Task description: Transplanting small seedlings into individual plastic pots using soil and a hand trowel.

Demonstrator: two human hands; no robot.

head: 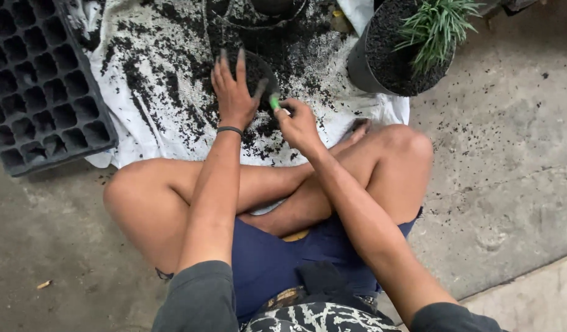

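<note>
My left hand (pixel 234 92) lies spread, fingers apart, over a small black pot (pixel 259 67) filled with dark soil, on a white cloth (pixel 154 104). My right hand (pixel 299 126) is closed around a small tool with a green handle (pixel 275 102), its tip at the pot's near edge. A black band circles my left wrist. Loose dark soil is scattered over the cloth around both hands. My crossed bare legs lie just below the hands.
A black seedling tray (pixel 40 86) with several cells lies at the left on the cloth's edge. A larger black pot (pixel 394 61) with soil and a green grassy plant (pixel 434 24) stands at upper right. Another dark container is partly visible at top centre. Concrete floor surrounds.
</note>
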